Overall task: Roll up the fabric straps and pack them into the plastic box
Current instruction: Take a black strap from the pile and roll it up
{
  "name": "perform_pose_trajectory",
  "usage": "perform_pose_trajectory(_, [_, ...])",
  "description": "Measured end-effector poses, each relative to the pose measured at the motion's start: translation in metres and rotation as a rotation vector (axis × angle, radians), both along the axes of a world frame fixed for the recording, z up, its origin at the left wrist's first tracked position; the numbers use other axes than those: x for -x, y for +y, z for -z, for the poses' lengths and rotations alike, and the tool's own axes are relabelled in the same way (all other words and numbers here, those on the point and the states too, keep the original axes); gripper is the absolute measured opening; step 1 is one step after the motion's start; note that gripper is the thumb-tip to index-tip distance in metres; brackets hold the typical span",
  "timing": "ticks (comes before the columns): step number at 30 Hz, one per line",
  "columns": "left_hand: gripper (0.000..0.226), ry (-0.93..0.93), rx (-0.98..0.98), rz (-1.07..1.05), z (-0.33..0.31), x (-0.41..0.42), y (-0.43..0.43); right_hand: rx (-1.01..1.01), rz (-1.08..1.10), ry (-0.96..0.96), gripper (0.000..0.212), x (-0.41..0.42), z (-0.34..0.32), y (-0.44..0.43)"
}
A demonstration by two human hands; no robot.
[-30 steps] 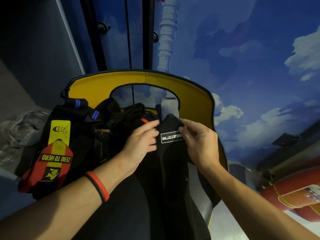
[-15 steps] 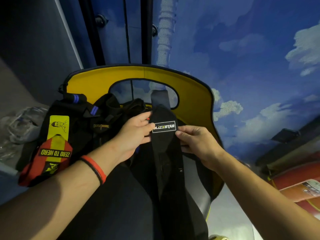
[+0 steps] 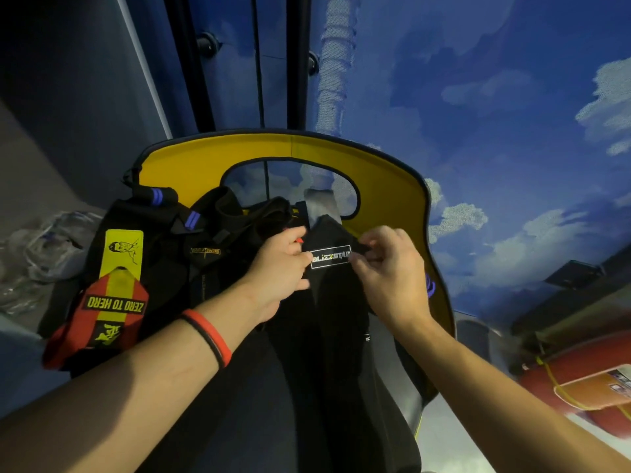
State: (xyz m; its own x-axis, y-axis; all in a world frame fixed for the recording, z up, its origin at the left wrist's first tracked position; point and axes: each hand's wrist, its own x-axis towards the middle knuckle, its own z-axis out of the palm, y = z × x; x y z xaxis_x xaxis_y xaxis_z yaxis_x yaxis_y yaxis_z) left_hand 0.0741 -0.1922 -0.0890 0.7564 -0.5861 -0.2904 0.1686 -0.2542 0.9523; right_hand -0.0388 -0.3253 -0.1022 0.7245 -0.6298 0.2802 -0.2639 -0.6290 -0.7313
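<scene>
Black strap (image 3: 336, 302): carrying a white-framed patch (image 3: 330, 257) reading "BLIZZSTAR".
Red-and-yellow strap (image 3: 102, 339): showing "ZERO TO HERO", lying upside down.
Small gold label (image 3: 205, 250): appearing too small to read.

dim, bluish light; edges warped, corners perhaps slightly blurred.

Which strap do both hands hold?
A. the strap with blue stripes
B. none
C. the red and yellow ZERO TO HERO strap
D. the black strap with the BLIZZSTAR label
D: the left hand and the right hand pinch the black strap on either side of its BLIZZSTAR label; the ZERO TO HERO strap lies untouched at the left.
</scene>
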Motion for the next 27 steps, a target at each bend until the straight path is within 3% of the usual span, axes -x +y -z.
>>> perform_pose_trajectory(2, [0.056, 0.027, 0.046, -0.01, 0.0, 0.005, -0.002, 0.134, -0.103, 0.061, 0.035, -0.003, 0.0, 0.008])
perform_pose_trajectory(4, [0.048, 0.087, 0.115, 0.018, -0.001, 0.009, -0.004, 0.137, -0.137, 0.099, 0.052, -0.006, 0.002, 0.014])
perform_pose_trajectory(6, [0.035, 0.169, 0.175, 0.061, -0.003, 0.01, -0.003, 0.091, -0.098, 0.042, 0.048, -0.008, 0.002, 0.015])
perform_pose_trajectory(8, [0.032, 0.2, 0.197, 0.122, -0.003, 0.007, 0.0, 0.023, -0.047, -0.046, 0.032, -0.009, 0.001, 0.011])
perform_pose_trajectory(11, [0.03, 0.086, 0.16, 0.092, -0.001, 0.0, 0.005, -0.292, 0.002, -0.152, 0.013, -0.009, -0.004, 0.005])
perform_pose_trajectory(15, [0.043, 0.045, 0.092, -0.08, 0.001, -0.003, 0.005, -0.802, 0.002, -0.235, 0.017, -0.005, -0.016, 0.007])
perform_pose_trajectory(18, [0.049, 0.042, 0.056, -0.029, 0.001, -0.002, 0.003, -0.992, 0.002, -0.217, 0.021, -0.004, -0.019, 0.007])
perform_pose_trajectory(21, [0.047, 0.075, 0.069, -0.044, 0.004, -0.001, -0.001, -1.022, -0.015, -0.175, 0.023, -0.004, -0.02, 0.006])
perform_pose_trajectory(23, [0.031, 0.113, 0.079, -0.024, 0.006, 0.0, -0.003, -0.999, -0.048, -0.14, 0.023, -0.003, -0.021, 0.005])
perform_pose_trajectory(25, [0.02, 0.104, 0.07, -0.025, 0.008, 0.001, -0.006, -0.892, -0.056, -0.12, 0.021, -0.003, -0.023, 0.005])
perform_pose_trajectory(27, [0.028, 0.097, 0.069, -0.075, 0.01, -0.002, -0.009, -0.696, -0.067, -0.05, 0.018, -0.002, -0.023, 0.003])
